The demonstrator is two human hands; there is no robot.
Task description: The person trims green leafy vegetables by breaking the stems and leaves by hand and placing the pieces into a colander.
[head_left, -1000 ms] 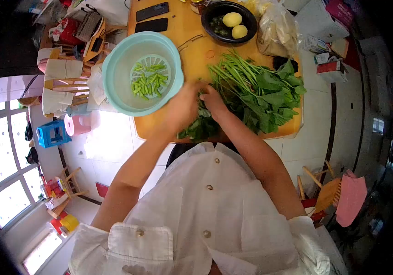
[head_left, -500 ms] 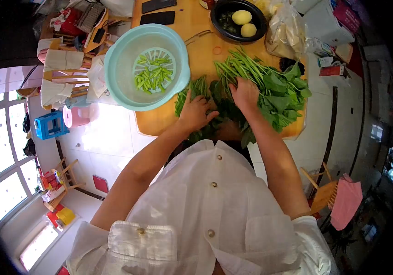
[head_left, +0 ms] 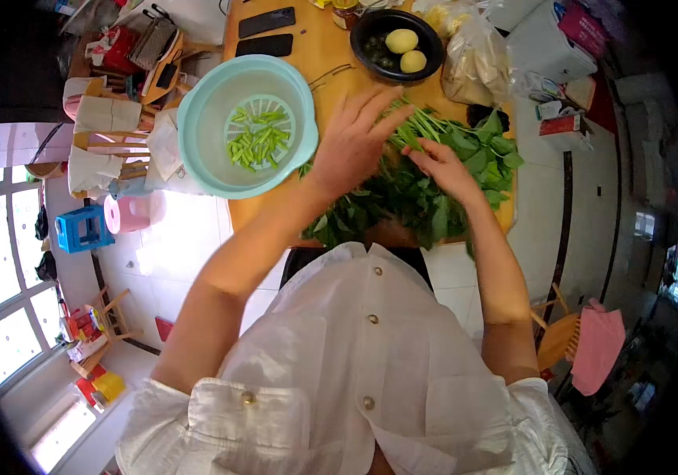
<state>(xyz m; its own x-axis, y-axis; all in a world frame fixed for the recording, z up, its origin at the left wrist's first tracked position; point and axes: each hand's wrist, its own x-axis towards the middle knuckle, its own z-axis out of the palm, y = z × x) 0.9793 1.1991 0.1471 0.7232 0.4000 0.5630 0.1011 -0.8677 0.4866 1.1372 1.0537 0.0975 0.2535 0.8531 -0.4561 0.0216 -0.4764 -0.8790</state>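
Observation:
My left hand [head_left: 353, 142] is raised over the leafy greens with its fingers spread toward the stems, holding nothing that I can see. My right hand [head_left: 440, 165] has its thumb and fingers closed on green stems [head_left: 408, 136] at the middle of the pile. Dark leafy greens [head_left: 378, 206] lie below both hands along the near table edge, and more leaves [head_left: 491, 158] spread to the right. Left of my left hand stands a pale turquoise basin [head_left: 204, 134], with cut green pieces [head_left: 258, 149] on the round strainer in its bottom.
Two dark phones [head_left: 264, 45] lie at the back left of the wooden table [head_left: 324, 99]. A black bowl [head_left: 362, 39] at the back holds two yellow, round items beside a clear plastic bag [head_left: 477, 67]. Chairs stand left of the table.
My left hand has lifted from the near leaves and moved up and right toward the stems. My right hand has shifted slightly right and down and now pinches stems.

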